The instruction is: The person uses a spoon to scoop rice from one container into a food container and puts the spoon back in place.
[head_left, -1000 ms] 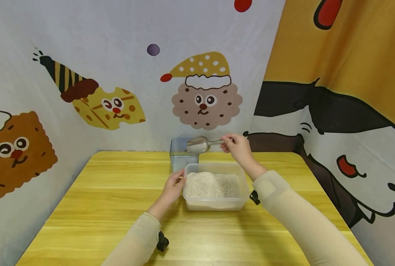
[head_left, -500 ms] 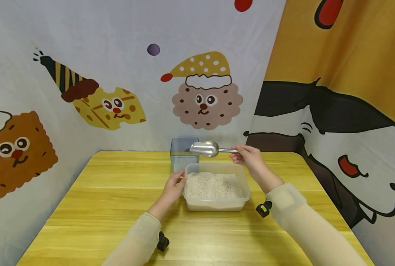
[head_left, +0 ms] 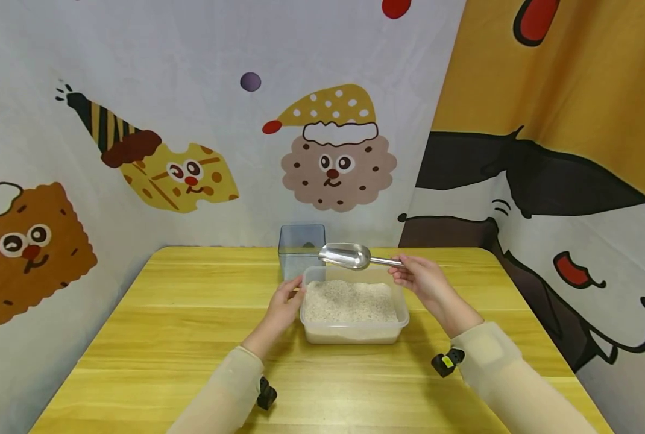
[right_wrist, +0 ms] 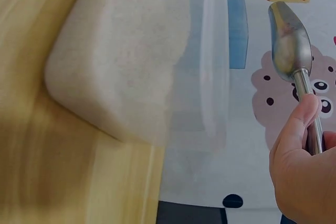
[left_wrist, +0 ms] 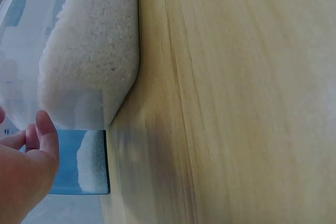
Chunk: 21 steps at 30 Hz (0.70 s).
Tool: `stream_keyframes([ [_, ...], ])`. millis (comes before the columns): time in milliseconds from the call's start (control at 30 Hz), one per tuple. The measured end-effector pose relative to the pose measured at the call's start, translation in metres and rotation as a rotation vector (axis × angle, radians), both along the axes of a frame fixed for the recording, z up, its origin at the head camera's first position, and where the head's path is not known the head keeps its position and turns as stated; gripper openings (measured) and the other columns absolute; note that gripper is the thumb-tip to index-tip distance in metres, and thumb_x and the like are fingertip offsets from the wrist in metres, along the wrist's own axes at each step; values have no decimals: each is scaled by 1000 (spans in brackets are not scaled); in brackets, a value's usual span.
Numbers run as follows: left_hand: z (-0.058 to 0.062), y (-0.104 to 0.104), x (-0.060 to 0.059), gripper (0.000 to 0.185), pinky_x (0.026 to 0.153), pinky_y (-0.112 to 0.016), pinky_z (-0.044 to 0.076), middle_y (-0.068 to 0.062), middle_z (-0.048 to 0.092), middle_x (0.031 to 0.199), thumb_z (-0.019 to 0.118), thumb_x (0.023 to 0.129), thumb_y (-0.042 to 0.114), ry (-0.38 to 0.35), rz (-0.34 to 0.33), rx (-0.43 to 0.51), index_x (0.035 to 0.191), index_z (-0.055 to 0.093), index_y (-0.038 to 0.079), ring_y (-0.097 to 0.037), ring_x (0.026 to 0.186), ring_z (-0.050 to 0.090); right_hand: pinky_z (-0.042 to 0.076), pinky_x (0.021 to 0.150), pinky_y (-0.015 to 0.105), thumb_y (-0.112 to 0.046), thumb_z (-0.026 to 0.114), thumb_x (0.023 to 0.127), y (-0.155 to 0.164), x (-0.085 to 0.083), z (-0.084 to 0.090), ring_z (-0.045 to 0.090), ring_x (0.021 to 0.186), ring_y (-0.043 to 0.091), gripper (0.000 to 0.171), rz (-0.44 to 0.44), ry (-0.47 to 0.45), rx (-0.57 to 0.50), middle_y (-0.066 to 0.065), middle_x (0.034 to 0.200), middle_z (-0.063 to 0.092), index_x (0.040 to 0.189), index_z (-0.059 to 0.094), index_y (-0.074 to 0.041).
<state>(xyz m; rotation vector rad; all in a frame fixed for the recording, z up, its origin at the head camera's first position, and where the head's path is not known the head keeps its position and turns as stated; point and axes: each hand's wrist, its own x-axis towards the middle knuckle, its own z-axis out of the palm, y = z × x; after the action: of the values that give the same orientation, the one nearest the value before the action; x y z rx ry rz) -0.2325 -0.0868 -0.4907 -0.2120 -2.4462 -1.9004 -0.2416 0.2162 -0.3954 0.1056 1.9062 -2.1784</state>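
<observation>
Backdrop: cartoon-printed cloth hangings are seen behind and to the right of a yellow wooden worktop (head_left: 192, 313), with biscuit and cheese characters in party hats on the pale panel and a black-and-white cartoon face on the orange panel

Rice tub: a clear rectangular plastic tub (head_left: 354, 330), heaped with white rice (head_left: 349, 300), is stood near the middle of the worktop, nearer the back

Blue box: a small clear blue-tinted plastic box (head_left: 301, 248) is set just behind the tub's left rear corner; in the left wrist view a little rice (left_wrist: 92, 161) is seen lying inside it

Left hand: the left hand (head_left: 283, 307) is laid against the tub's left wall, fingers relaxed and curled round nothing, so the tub is merely steadied

Right hand: the right hand (head_left: 422, 278) is clamped by thumb and fingers on the thin handle of a shiny metal scoop (head_left: 349, 255)

Scoop: it is held in the air above the tub's rear edge, roughly level, its bowl pointed left; the bowl looks to be without rice, though this is not certain

Step in hand, judged: a fresh scoopful seems due; the bowl would best be lowered mouth-first into the heap at a shallow angle, filled only partly, then levelled before lifting so that grains are not shed over the rim, while the tub is kept braced against the push

Brands, labels, writing: none can be read on the tub, the box, the scoop or the hangings
</observation>
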Motion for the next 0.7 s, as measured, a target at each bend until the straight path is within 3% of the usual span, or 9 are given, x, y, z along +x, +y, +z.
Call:
stream_keyframes([
  [333, 4, 0, 3, 42, 82, -25, 50, -23, 51, 119, 49, 98, 8, 9, -3, 1, 136, 43, -9, -36, 107, 56, 53, 72, 18, -21, 41, 102, 18, 14, -14, 62, 73, 6, 24, 18, -10, -103, -1, 82, 70, 103, 62, -8],
  [567, 29, 2, 14, 42, 82, -29, 49, -30, 49, 117, 48, 97, 1, 5, -25, 17, 134, 40, -16, -42, 106, 55, 53, 73, 18, -25, 43, 101, 30, 23, -22, 62, 76, 6, 30, 6, -26, -67, -1, 86, 70, 114, 59, -3],
  [700, 35, 2, 18, 41, 82, -29, 49, -30, 49, 117, 48, 97, 1, 7, -27, 3, 133, 40, -16, -42, 106, 55, 53, 73, 18, -27, 46, 100, 36, 28, -25, 62, 77, 6, 30, -11, -21, -30, -2, 85, 69, 113, 59, -3],
])
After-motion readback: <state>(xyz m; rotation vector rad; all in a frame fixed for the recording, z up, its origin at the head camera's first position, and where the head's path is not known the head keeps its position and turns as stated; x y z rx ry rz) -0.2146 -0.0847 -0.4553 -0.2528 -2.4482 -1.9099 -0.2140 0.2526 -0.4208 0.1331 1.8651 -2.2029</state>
